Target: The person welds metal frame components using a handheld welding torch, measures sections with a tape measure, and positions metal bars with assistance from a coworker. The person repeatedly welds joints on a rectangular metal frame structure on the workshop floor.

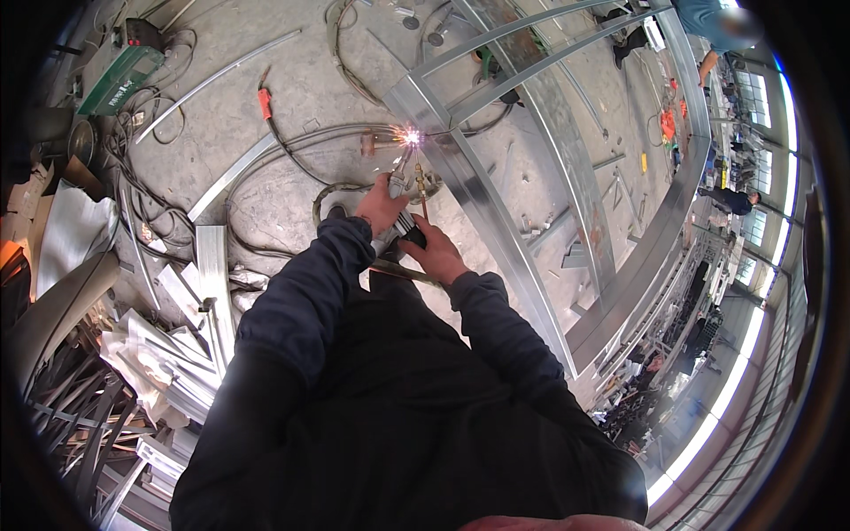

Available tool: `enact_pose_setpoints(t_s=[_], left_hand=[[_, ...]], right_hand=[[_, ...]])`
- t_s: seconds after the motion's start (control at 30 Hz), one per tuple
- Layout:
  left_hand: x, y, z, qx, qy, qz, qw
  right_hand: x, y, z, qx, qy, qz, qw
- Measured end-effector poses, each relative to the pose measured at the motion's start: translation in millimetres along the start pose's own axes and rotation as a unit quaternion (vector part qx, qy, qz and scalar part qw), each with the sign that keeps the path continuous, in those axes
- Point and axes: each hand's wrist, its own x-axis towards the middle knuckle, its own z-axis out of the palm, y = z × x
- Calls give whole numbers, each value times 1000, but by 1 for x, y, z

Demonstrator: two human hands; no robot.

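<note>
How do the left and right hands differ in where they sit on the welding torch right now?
The left hand sits farther forward, gripping near the torch head, close to the bright arc on the metal frame; the right hand sits farther back, on the dark handle end. The left hand lies left of the torch, the right hand to its right and nearer the body. Both are bare, closed on the torch, with dark sleeves to the wrist.
</note>
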Motion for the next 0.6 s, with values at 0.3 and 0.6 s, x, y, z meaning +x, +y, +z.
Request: enact_pose_setpoints(t_s=[0.3, 0.6], left_hand=[[0, 1, -1, -9, -9, -26, 1000], [5, -8, 4, -1, 11, -3, 1000]], right_hand=[[-4, -12, -6, -2, -5, 21, 1000], [-2, -15, -8, -19, -3, 19, 1000]])
